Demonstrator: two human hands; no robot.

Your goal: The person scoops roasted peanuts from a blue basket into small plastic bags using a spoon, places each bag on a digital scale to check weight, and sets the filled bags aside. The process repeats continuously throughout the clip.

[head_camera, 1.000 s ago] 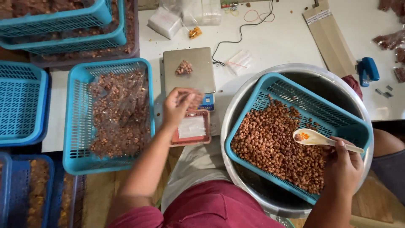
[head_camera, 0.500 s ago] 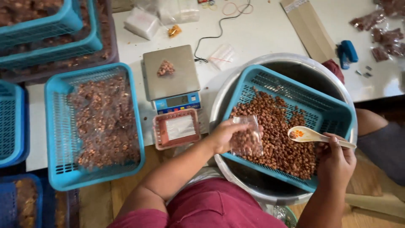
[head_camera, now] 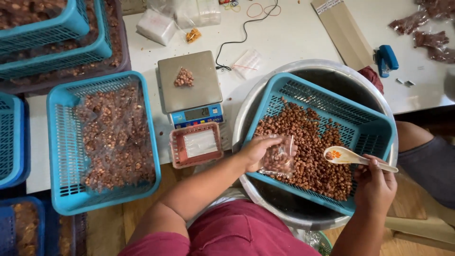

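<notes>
left hand [head_camera: 256, 150] pinches a small clear bag [head_camera: 278, 157] by its top edge, fingers closed on the plastic; bag hangs over the near-left part of the tilted teal basket [head_camera: 374, 124], partly filled w/ brown nuts. can't tell how wide the bag mouth is open, the plastic is blurred.

right hand [head_camera: 374, 185] is wrapped around the handle of a cream plastic spoon [head_camera: 348, 155] w/ an orange flower print, fingers closed on it. spoon bowl points left, toward the bag, and sits just above the loose nuts [head_camera: 308, 142] in the basket. long axis of the spoon runs roughly left-right, handle end at the right hand. bag lies to the left of the spoon bowl, near but apart, nuts between them. the right hand is the nearer 1 to the nut pile's far-right side; the left hand is over the pile's left edge.

basket rests inside a big metal basin [head_camera: 265, 102]. on the white table [head_camera: 303, 38]: a digital scale [head_camera: 190, 90] w/ a small nut heap on its plate, a small pink tray [head_camera: 196, 144] just in front of it, a 2nd teal basket [head_camera: 102, 142] of filled bags at left, a blue stapler [head_camera: 386, 59] far right.
</notes>
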